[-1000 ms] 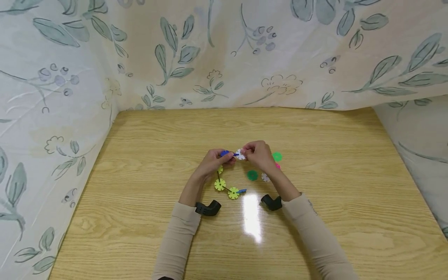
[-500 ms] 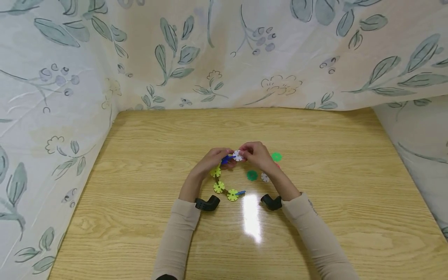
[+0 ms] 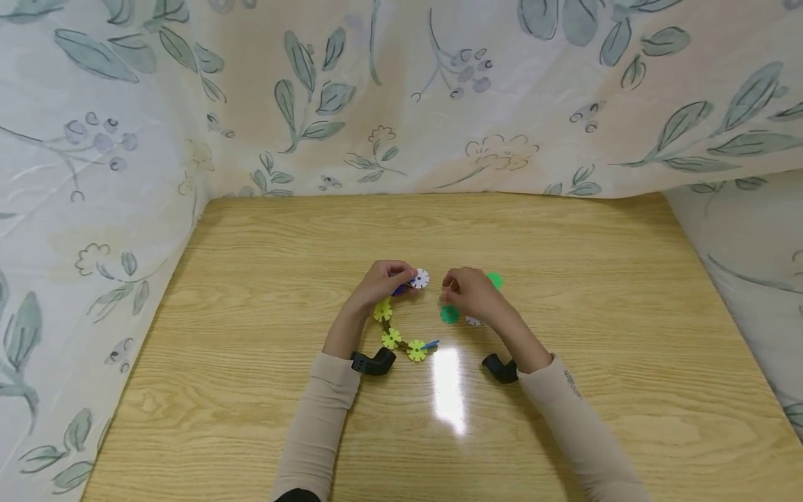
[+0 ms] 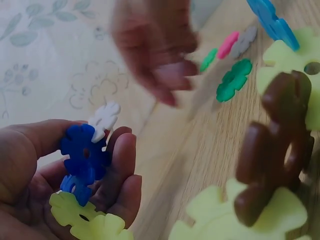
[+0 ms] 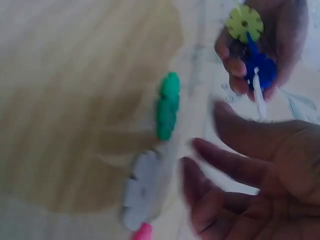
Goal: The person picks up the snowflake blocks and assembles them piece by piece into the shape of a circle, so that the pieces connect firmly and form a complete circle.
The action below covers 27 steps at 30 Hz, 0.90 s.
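My left hand (image 3: 384, 284) pinches the dark blue disc (image 4: 84, 152) of a chain of interlocking flower-shaped discs. A white disc (image 3: 419, 279) is slotted into that blue one and sticks out beyond the fingers. Down the chain come yellow discs (image 3: 392, 339) joined by brown ones (image 4: 275, 145), and a light blue disc (image 4: 272, 22) ends it. The right hand (image 3: 473, 293) hovers right of the white disc, above a loose green disc (image 3: 449, 314); its fingers (image 5: 250, 160) are parted and hold nothing in the right wrist view.
Loose on the wooden table (image 3: 251, 348) lie a grey-white disc (image 5: 142, 190), a pink disc (image 4: 228, 45) and a lighter green disc (image 3: 495, 280), beside the right hand. Patterned cloth (image 3: 376, 104) hangs behind the table and along its sides.
My right hand has let go of the white disc and moved right and toward me, over the green disc. The white disc stays on the chain, which has shifted slightly left.
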Motion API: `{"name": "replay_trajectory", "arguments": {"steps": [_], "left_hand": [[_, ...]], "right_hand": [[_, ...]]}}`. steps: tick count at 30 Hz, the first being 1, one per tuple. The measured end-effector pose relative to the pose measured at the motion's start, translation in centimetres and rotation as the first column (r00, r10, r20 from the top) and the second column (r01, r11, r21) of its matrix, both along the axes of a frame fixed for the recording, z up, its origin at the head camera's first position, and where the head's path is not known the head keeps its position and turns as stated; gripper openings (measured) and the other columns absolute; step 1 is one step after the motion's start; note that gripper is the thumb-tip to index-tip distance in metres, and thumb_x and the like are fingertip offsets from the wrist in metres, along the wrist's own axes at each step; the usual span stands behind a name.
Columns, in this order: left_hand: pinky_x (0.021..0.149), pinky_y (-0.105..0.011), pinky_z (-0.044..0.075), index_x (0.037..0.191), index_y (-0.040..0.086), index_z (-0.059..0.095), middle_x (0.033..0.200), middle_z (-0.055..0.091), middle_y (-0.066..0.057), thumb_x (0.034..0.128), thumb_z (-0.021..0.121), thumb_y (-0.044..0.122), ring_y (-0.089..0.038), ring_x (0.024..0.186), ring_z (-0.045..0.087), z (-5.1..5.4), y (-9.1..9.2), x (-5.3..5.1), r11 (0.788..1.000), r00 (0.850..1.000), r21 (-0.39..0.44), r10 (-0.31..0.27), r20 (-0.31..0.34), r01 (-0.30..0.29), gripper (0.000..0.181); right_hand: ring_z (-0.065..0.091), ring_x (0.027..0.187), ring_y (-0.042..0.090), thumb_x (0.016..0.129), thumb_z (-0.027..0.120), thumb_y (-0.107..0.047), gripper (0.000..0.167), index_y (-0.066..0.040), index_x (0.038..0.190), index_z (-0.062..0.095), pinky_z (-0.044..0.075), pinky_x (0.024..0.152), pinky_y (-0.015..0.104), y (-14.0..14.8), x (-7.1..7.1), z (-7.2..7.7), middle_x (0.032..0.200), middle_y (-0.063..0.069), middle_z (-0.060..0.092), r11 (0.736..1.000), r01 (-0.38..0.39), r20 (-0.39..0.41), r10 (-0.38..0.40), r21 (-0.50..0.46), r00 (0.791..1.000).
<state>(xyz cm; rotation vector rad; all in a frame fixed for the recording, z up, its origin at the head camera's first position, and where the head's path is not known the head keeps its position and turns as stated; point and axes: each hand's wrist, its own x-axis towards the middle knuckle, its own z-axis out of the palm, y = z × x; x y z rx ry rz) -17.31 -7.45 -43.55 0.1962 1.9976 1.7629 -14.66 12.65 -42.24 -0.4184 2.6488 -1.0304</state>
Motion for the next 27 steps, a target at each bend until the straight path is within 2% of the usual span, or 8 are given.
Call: {"name": "replay_trajectory", "arguments": {"steps": [2,3,6,11,14,17,21,27], "left_hand": [[0.069,-0.022,0.054,0.102,-0.012,0.06,0.087,0.061,-0.005,0.0933,0.052,0.01,-0.012,0.071,0.063,0.0,-0.1,0.0,1.0,1.0,0.005,0.012,0.01,-0.012,0.025],[0.069,-0.023,0.054,0.102,-0.012,0.06,0.087,0.061,-0.005,0.0933,0.051,0.009,-0.012,0.071,0.063,0.0,-0.1,-0.1,1.0,1.0,0.008,0.015,0.013,-0.015,0.024],[0.071,-0.025,0.055,0.103,-0.012,0.06,0.086,0.061,-0.006,0.0934,0.051,0.009,-0.012,0.071,0.064,0.0,-0.1,-0.1,1.0,1.0,0.013,0.02,0.019,-0.02,0.024],[0.073,-0.028,0.055,0.102,-0.011,0.061,0.087,0.063,-0.004,0.0929,0.053,0.011,-0.012,0.071,0.064,0.1,0.1,0.0,1.0,0.999,0.009,0.03,0.024,-0.03,0.026],[0.074,-0.028,0.055,0.101,-0.011,0.061,0.089,0.063,-0.005,0.0924,0.054,0.011,-0.012,0.071,0.064,0.1,0.1,0.1,0.999,0.999,0.008,0.034,0.018,-0.035,0.025],[0.073,-0.027,0.055,0.1,-0.012,0.061,0.093,0.063,-0.009,0.0922,0.053,0.01,-0.011,0.071,0.064,0.1,0.2,0.1,0.999,0.999,0.018,0.04,0.019,-0.04,0.024],[0.067,-0.023,0.055,0.1,-0.011,0.061,0.092,0.063,-0.008,0.0919,0.054,0.009,-0.01,0.069,0.064,0.1,0.3,0.1,0.998,0.997,0.028,0.06,0.054,-0.062,0.023],[0.065,-0.023,0.055,0.093,-0.007,0.061,0.081,0.063,-0.003,0.0913,0.055,0.01,-0.01,0.065,0.064,0.2,0.6,0.0,0.993,0.99,0.06,0.098,0.105,-0.104,0.018]], "right_hand": [[0.053,0.079,0.021,0.079,0.072,-0.017,0.031,0.003,0.1,0.061,0.046,0.068,0.03,0.0,0.5,0.0,0.09,0.014,0.06,0.989,-0.073,0.002,0.074,0.128,0.997],[0.051,0.079,0.02,0.076,0.075,-0.017,0.035,0.003,0.1,0.06,0.045,0.068,0.029,0.0,0.7,0.0,0.09,0.013,0.058,0.982,-0.098,0.012,0.097,0.159,0.995],[0.046,0.077,0.019,0.07,0.079,-0.015,0.036,0.001,0.095,0.059,0.041,0.067,0.028,-0.3,1.1,-0.1,0.088,0.01,0.053,0.973,-0.127,0.016,0.126,0.193,0.992],[0.043,0.071,0.017,0.07,0.079,-0.011,0.029,-0.002,0.086,0.056,0.037,0.062,0.025,-0.4,1.2,-0.3,0.08,0.007,0.051,0.979,-0.107,0.014,0.106,0.175,0.994],[0.045,0.066,0.016,0.072,0.077,-0.01,0.026,-0.002,0.085,0.056,0.037,0.058,0.023,-0.3,0.9,-0.6,0.074,0.006,0.054,0.991,-0.078,-0.018,0.08,0.106,0.997],[0.053,0.064,0.015,0.077,0.072,-0.007,0.018,0.0,0.087,0.059,0.044,0.057,0.024,-0.3,0.6,-0.8,0.074,0.007,0.06,1.0,-0.005,-0.101,0.002,-0.03,0.995],[0.062,0.07,0.022,0.082,0.067,-0.006,0.011,0.0,0.089,0.061,0.051,0.062,0.028,-0.4,0.4,-0.9,0.08,0.011,0.064,0.979,0.076,-0.17,-0.108,-0.189,0.979],[0.064,0.072,0.023,0.083,0.066,-0.007,0.01,-0.001,0.087,0.061,0.053,0.063,0.028,-0.6,0.4,-1.0,0.082,0.011,0.065,0.966,0.084,-0.206,-0.136,-0.243,0.969]]}}
